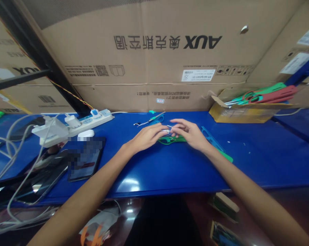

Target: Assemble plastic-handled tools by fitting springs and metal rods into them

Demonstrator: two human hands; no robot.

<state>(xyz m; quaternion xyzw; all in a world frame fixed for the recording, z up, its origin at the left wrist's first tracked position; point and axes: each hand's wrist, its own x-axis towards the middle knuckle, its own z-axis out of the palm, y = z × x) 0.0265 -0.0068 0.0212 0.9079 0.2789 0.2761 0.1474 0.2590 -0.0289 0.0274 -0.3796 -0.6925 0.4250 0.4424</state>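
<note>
Green plastic piece [178,139] on glossy blue workbench [259,160], AUX cardboard cartons [154,58] behind.

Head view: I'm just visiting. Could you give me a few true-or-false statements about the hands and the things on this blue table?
1. The left hand and right hand meet fingertip to fingertip at a small metal piece above green scissors. True.
2. The cardboard box at the right holds only blue scissors. False: green and red scissors show.
3. A white power strip with chargers plugged in lies at the left. True.
4. The right hand rests on the dark phone. False: it lies apart at the left, touched by neither hand.
</note>
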